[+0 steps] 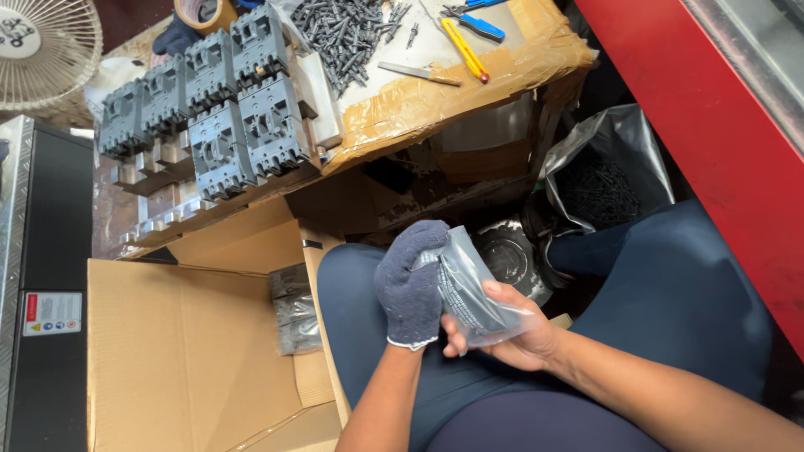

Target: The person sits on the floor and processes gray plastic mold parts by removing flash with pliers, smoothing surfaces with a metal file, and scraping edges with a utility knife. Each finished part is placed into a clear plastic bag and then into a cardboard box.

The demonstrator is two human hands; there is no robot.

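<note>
Cluttered workshop corner, cardboard-wrapped bench (pixel 469 79) at the far side. Near centre, over the lap: small clear plastic bag (pixel 471 293), crinkly and glossy, with a dark grey blocky part inside. Left hand (pixel 411 286) in a fuzzy grey knit glove, clamped over the bag's top left edge. Right hand (pixel 515 335) bare, cupping the bag from below, thumb pressed on the film. Far left on the bench: rows of grey moulded circuit breakers (pixel 209 109), boxy and ribbed. Beside them a heap of dark screws (pixel 345 32), plus yellow-handled pliers (pixel 466 48). Open cardboard box (pixel 184 360) near left, more bagged parts inside.
</note>
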